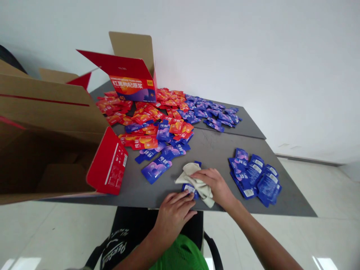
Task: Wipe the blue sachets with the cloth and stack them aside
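Note:
A blue pouch (189,188) lies near the table's front edge, mostly covered by a cream cloth (195,179). My right hand (214,184) is closed on the cloth and presses it onto the pouch. Resting flat on the pouch's near left end, my left hand (177,210) has its fingers stretched out. To the right of my hands sits a group of blue pouches (254,174), several with barcodes facing up. Another blue-purple pouch (156,168) lies just to the left of the cloth.
Red pouches (146,114) and blue pouches (210,110) are heaped toward the back of the grey table (219,144). A red printed carton (135,88) stands open among them. A large open box (56,150) takes up the left side. A wall rises behind.

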A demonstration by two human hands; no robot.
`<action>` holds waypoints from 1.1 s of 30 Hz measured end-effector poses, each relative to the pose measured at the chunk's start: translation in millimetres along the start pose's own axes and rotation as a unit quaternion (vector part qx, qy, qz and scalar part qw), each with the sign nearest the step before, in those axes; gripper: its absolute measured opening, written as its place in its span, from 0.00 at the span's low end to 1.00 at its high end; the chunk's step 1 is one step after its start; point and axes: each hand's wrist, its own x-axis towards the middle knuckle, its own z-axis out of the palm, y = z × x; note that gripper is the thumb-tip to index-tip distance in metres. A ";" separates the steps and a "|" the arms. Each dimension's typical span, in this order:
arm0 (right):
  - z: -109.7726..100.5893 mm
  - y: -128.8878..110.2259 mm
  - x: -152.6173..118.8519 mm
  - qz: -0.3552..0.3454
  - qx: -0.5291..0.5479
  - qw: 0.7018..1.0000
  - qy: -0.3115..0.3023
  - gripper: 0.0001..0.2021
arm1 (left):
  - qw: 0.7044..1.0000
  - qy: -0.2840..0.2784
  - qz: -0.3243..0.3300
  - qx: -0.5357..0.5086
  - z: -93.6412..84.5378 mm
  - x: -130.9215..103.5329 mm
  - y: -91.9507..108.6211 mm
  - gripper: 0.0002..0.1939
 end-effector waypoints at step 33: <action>8.9 -9.1 -10.7 -0.019 0.065 0.997 0.026 0.20 | 0.999 -0.026 -0.002 0.019 -3.6 1.7 0.2 0.07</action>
